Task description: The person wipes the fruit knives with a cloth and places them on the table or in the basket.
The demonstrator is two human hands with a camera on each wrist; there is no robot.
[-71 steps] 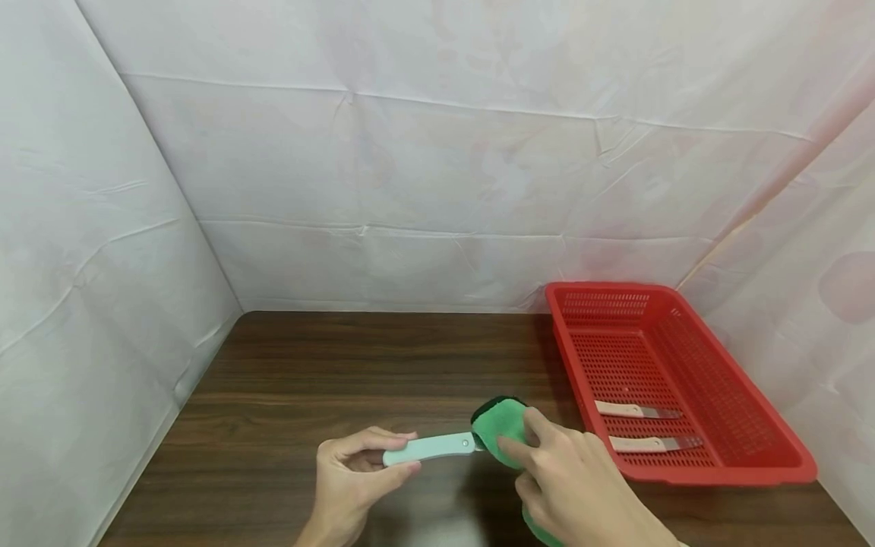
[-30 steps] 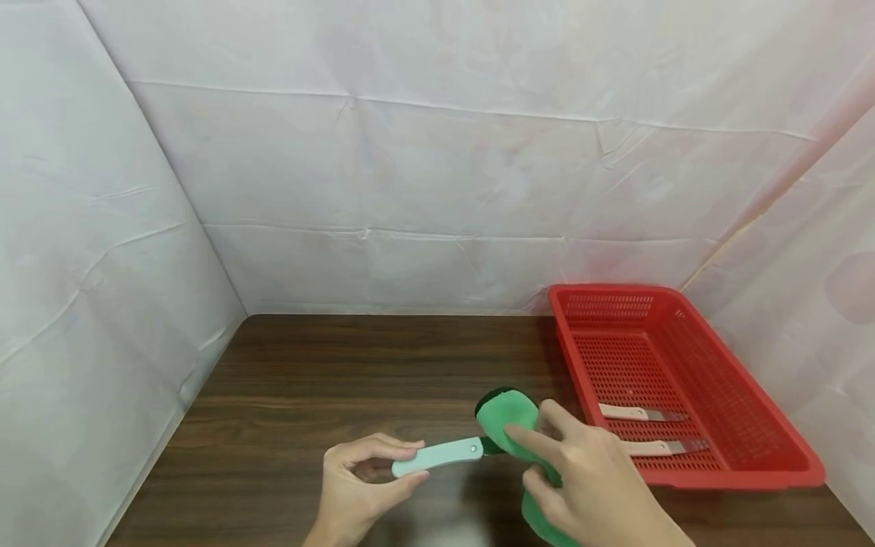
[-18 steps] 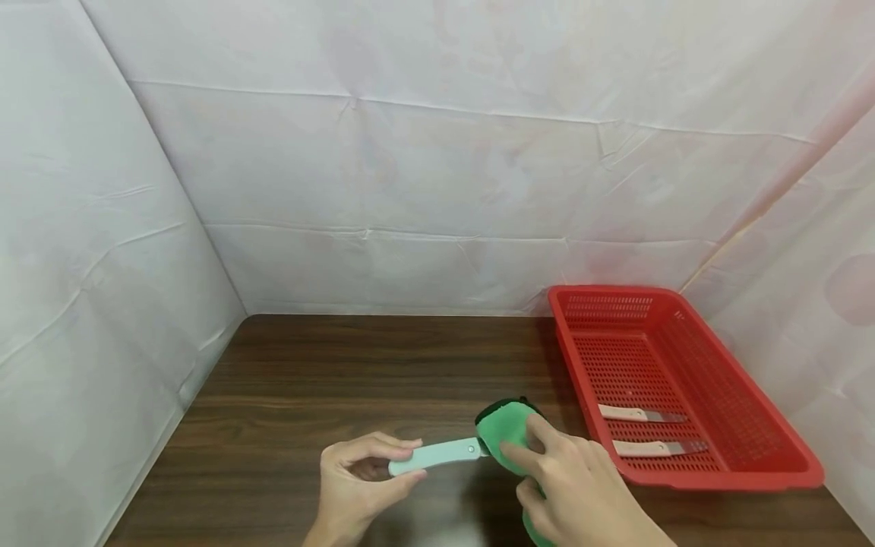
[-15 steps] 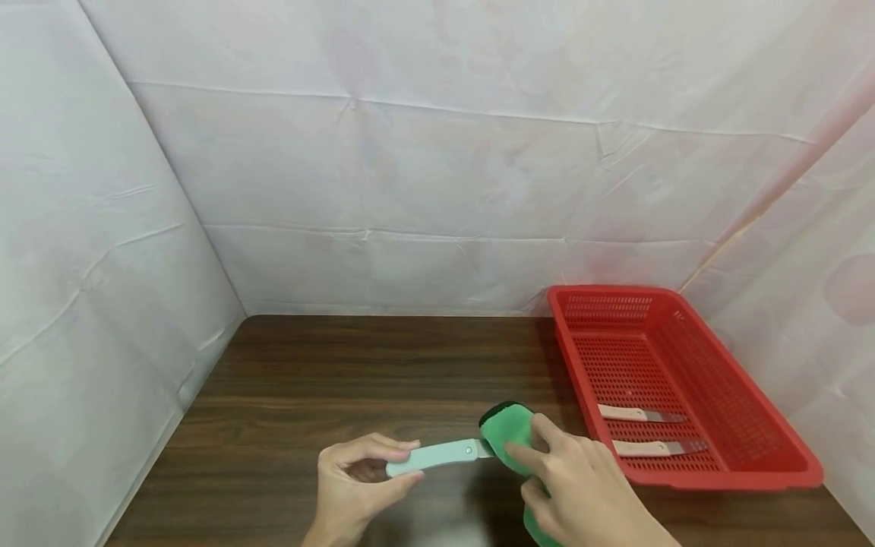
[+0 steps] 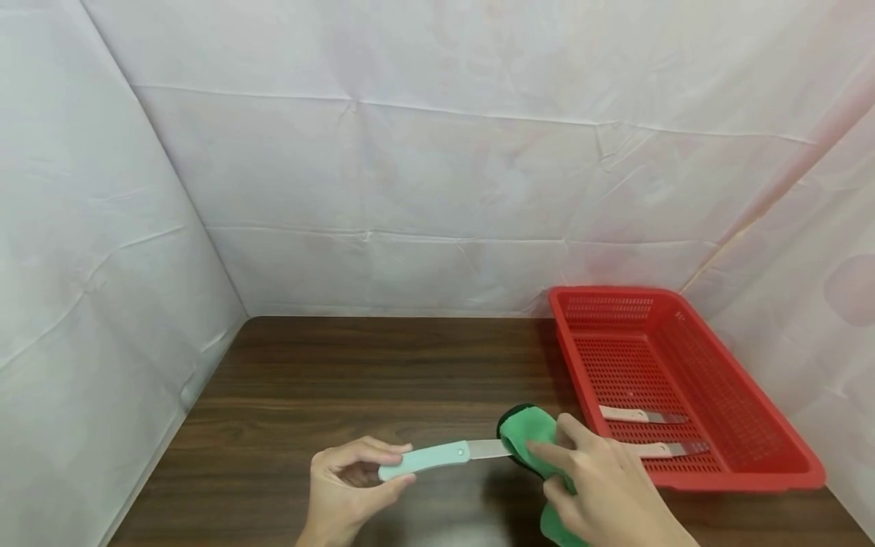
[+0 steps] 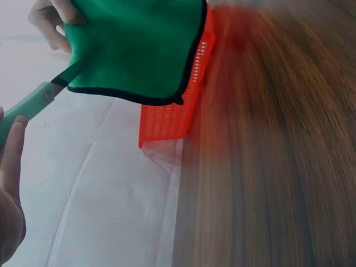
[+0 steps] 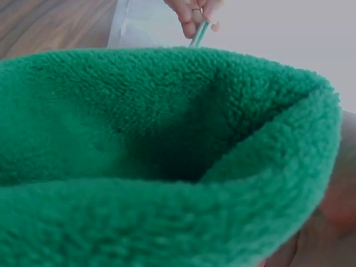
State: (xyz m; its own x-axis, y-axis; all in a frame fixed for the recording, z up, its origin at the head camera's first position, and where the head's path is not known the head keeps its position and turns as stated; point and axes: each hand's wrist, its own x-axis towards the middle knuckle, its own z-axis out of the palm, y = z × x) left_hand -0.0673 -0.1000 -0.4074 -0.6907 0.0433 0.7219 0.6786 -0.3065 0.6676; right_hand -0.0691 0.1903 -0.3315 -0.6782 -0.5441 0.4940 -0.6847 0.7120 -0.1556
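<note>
My left hand (image 5: 352, 486) pinches the pale green handle of a knife (image 5: 427, 459) above the wooden table (image 5: 342, 387). A short stretch of bare blade shows to the right of the handle. The rest of the blade is wrapped in a green cloth (image 5: 529, 437), which my right hand (image 5: 601, 486) grips folded around it. In the left wrist view the cloth (image 6: 133, 50) hangs over the blade and the knife handle (image 6: 28, 108) lies by my fingers. The right wrist view is filled by the cloth (image 7: 161, 150), with the knife handle (image 7: 197, 34) beyond it.
A red perforated basket (image 5: 786, 463) stands at the table's right side with two pale-handled knives (image 5: 639, 415) lying in it. White sheeting forms walls at the left, back and right. The table's left and far parts are bare wood.
My right hand has slid the cloth to the right along the blade, baring a strip of metal beside the handle. My left hand has shifted slightly left.
</note>
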